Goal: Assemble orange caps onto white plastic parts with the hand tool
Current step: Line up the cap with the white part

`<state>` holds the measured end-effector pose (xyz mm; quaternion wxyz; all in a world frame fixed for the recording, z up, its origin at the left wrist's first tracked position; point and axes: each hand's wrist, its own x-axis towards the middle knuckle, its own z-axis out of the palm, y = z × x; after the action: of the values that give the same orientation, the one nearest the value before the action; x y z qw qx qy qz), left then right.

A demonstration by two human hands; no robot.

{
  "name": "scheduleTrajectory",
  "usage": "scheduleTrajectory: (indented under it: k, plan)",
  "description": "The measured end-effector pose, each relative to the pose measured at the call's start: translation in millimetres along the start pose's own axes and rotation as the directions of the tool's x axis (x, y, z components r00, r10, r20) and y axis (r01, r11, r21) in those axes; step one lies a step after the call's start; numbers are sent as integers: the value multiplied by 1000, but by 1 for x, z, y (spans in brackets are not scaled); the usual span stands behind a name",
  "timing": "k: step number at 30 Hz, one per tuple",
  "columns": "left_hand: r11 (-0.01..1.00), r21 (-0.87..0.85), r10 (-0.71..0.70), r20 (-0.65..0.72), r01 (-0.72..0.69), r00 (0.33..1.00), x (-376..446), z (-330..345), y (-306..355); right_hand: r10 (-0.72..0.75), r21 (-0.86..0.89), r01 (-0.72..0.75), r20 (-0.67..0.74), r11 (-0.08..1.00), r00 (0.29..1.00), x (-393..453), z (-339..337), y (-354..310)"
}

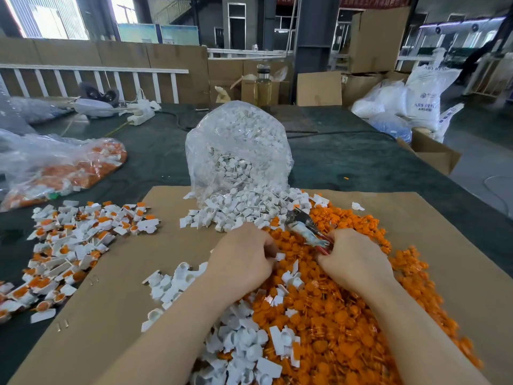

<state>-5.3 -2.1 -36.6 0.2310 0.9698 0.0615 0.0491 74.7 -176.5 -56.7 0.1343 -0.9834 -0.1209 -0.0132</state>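
Two bare forearms reach in from the bottom of the frame over a sheet of brown cardboard [116,309] strewn with small mouldings. At lower centre, loose white plastic parts [244,343] lie against a deep heap of orange caps [341,309] that fills the lower right.

The left hand [244,259], at centre, has its fingers curled down, pinching a single white part [279,256] at their tips. The right hand [352,259], just to its right, is clamped around the red handles of the hand tool [305,226], whose metal head points up and left toward the middle of the frame, above the caps.

Both kinds of piece appear light, rigid and smooth, likely to skid or scatter if nudged; each white part looks best taken by its flat tab, leaving the round socket free for a cap, while the tool wants a firm squeeze at the handles.

At middle left, off the cardboard on the dark tabletop [347,162], lies a spread of finished pieces [72,240], white with orange already seated. Behind the hands, at centre, a clear bag of white parts [238,151] spills its contents forward. A second clear bag [61,168] at the left edge holds more orange-and-white pieces. Farther back stand cardboard boxes [377,40], white sacks [422,98] at the right and a white railing [94,79] at upper left.
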Motion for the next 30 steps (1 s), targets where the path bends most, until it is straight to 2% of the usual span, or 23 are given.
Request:
scheduleTrajectory:
  k: [4,9,14,17,22,25,30]
  plan:
    - [964,-237,-135,-61,117,989,2,-3,1,-15,87,22,-72,996,997,0,-1,0]
    - [807,-574,-256,-133,136,957,4,-2,5,-52,361,126,-209,924,977,-1,-3,-3]
    - [532,-837,-322,-57,130,945,1,0,13,-50,704,196,-223,683,974,-6,-3,-12]
    - [386,-915,-339,-17,122,941,0,1,17,-61,800,261,-272,540,960,-11,-3,-18]
    - [322,-936,-380,12,145,925,-1,4,19,-92,829,360,-356,428,930,-16,-3,-26]
    - [253,-958,-387,28,135,922,-2,3,22,-103,792,404,-404,459,909,-20,-3,-31]
    - [234,-969,-370,-7,86,929,-5,1,27,-50,694,407,-473,593,880,-22,-4,-35]
